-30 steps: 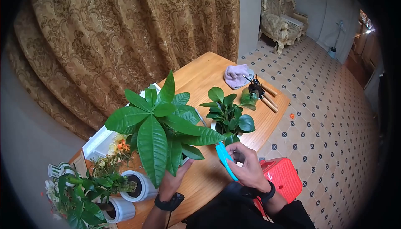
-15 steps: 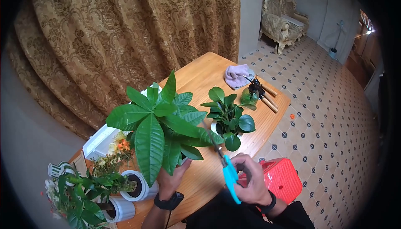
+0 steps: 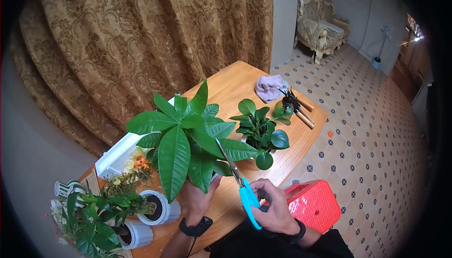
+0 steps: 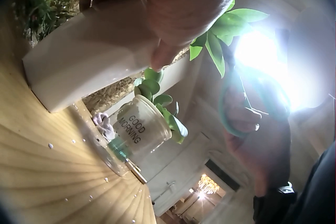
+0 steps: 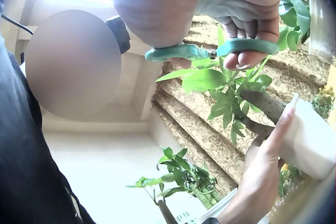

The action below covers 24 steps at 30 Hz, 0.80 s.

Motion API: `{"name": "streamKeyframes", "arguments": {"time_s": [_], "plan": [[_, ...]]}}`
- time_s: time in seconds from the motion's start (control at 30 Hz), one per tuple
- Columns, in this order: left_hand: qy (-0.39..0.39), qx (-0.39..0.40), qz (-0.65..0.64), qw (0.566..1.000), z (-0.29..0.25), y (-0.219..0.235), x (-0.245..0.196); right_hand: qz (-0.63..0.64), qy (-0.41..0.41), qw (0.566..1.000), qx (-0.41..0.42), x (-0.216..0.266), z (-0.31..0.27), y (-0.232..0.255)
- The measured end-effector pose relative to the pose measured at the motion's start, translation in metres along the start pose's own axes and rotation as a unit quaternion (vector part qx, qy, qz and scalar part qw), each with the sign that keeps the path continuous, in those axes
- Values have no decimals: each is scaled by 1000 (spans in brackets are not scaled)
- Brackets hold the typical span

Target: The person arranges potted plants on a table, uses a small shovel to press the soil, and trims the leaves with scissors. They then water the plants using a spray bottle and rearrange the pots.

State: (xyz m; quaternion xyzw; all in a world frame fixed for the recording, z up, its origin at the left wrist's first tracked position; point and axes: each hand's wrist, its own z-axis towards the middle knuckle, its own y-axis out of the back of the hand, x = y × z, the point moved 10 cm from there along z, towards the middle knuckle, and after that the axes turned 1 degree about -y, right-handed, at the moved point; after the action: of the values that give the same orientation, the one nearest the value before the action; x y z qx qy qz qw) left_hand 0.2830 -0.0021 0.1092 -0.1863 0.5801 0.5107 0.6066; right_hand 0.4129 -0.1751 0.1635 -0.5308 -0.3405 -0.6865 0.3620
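Teal-handled scissors (image 3: 248,200) are held by my right hand (image 3: 274,207), fingers through the handles, blades angled up beside the large leaves of a broad-leaved plant (image 3: 174,152). In the right wrist view the scissor handles (image 5: 247,46) wrap around the fingers of the right hand (image 5: 210,3). My left hand (image 3: 197,200) grips the plant's pot, largely hidden by leaves from above. In the left wrist view the left hand (image 4: 178,8) holds that white pot (image 4: 89,50), tilted on the table. A smaller round-leaved plant (image 3: 263,135) stands to its right.
White potted plants (image 3: 162,211) and flowers (image 3: 136,164) are at the table's left, near a white tray (image 3: 113,157). A lilac cloth (image 3: 269,87), a green jar (image 3: 282,111) and wooden-handled tools (image 3: 305,116) lie at the far right. A red stool (image 3: 320,206) stands beside the table.
The scissors have swung upward and left, their blades now over the right-hand leaves. The plant appears slightly farther right in the head view, while the left hand keeps its grip.
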Motion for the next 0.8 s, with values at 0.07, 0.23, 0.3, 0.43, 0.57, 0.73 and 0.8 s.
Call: {"name": "streamKeyframes", "arguments": {"time_s": [0.07,0.23,0.3,0.43,0.57,0.73,0.8], "plan": [[-6,-7,-4,1000,-1,0,6,-18,13,1000,-18,3,0,2],[-4,-13,39,999,-1,-4,21,-46,36,998,-30,5,0,4],[13,6,39,999,0,-6,22,-61,42,996,-41,6,-1,6],[7,28,34,999,6,-9,11,-48,30,998,-40,5,-3,10],[-4,44,-27,999,11,-5,-7,-3,11,999,-48,3,-3,29],[-48,44,-21,998,14,4,3,126,-50,990,-43,18,13,53],[-40,57,-41,997,16,5,-3,179,-63,982,-18,24,24,53]]}}
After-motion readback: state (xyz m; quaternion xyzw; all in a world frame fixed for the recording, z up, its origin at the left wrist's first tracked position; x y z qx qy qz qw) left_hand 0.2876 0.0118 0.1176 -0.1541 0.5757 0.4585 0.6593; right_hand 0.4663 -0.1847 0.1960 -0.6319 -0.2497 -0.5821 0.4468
